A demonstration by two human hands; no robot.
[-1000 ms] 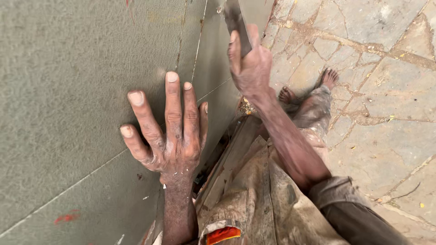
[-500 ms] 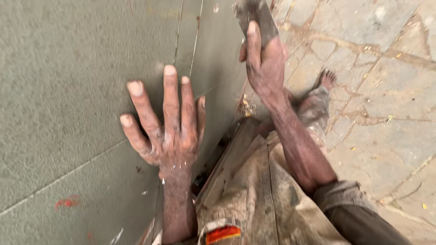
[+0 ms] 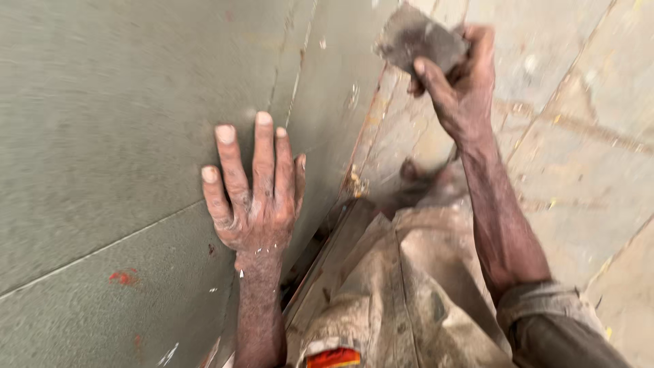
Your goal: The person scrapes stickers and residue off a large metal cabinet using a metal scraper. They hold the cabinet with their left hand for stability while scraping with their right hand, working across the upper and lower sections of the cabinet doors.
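Blurred grey-green panel (image 3: 116,136), left hand (image 3: 255,204) fingers splayed flat, right hand (image 3: 460,85) fingers gripping grey pad (image 3: 419,41)

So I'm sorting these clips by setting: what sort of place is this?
Probably an outdoor work spot or yard. The left hand lies flat on a big grey-green slab, the right hand grips a grey block, and the stone-paved ground is dusty.
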